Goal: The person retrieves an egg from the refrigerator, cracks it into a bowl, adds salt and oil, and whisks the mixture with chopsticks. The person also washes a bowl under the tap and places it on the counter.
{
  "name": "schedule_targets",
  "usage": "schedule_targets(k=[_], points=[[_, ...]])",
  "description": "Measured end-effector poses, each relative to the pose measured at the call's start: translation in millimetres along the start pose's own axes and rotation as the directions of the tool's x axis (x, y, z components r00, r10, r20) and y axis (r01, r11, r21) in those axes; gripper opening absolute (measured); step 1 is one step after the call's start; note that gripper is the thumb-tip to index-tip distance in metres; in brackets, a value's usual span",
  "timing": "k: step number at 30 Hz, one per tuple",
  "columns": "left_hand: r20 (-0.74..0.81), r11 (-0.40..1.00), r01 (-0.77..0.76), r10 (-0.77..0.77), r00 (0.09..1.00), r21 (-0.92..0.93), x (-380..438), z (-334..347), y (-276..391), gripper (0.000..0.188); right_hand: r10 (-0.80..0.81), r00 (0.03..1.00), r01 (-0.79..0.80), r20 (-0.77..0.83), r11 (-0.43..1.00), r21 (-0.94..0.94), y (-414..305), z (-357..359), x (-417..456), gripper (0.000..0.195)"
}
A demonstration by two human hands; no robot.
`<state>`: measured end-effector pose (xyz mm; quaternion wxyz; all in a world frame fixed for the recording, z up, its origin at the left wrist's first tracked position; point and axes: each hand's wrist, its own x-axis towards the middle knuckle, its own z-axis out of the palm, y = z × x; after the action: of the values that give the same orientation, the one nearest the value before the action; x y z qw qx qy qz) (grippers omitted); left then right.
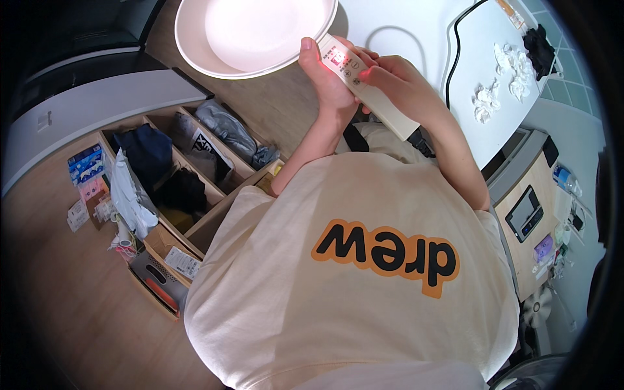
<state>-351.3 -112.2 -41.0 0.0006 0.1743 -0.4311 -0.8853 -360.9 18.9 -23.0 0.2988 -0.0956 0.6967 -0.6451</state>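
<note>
A white round electric pan [253,39] is held tilted at the top of the view, with its hollow inside facing me. Its long cream handle [390,116] runs down toward my body and carries a red lit display [337,59] and several round buttons. My left hand [331,80] grips the handle near the pan, its thumb along the panel's edge. Around the other side of the handle is my right hand [404,87], with the thumb at the buttons. A black plug connector [420,142] sits at the handle's lower end. Fingers under the handle are partly hidden.
A white table [404,19] at upper right holds a black cord [457,46], crumpled tissues [487,100] and a black crumpled item [538,51]. Left, wooden compartments [214,192] hold bags and dark fabric. A device resembling a kitchen scale [524,213] lies right, above a fan [536,307].
</note>
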Motion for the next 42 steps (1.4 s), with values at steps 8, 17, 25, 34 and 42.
schedule_targets(k=[8,17,25,34,42], points=[[0.112,0.99,-0.136,0.141,0.984,-0.047,10.5,-3.8,-17.2,0.048,-0.051,0.992,0.097,0.112,0.88,-0.465,-31.8,-9.2,-15.8,0.032],[0.253,0.917,0.341,-0.387,0.887,0.205,28.5,29.9,-18.5,0.02,-0.007,0.969,-0.081,-0.248,0.935,-0.345,-14.3,-27.5,-37.9,0.022],[0.435,0.893,0.26,-0.412,0.801,0.366,40.9,54.4,-44.2,0.035,0.025,0.91,-0.109,-0.413,0.978,-0.18,7.4,-54.1,-47.0,0.023],[0.389,0.884,0.22,-0.389,0.835,0.412,39.4,52.5,-48.1,0.036,-0.006,0.854,-0.104,-0.521,0.978,-0.182,24.5,-66.9,-31.8,0.019],[0.37,0.872,0.282,-0.436,0.821,0.401,40.1,45.1,-53.7,0.035,-0.079,0.867,-0.09,-0.491,0.946,-0.312,29.2,-78.3,-30.7,0.039]])
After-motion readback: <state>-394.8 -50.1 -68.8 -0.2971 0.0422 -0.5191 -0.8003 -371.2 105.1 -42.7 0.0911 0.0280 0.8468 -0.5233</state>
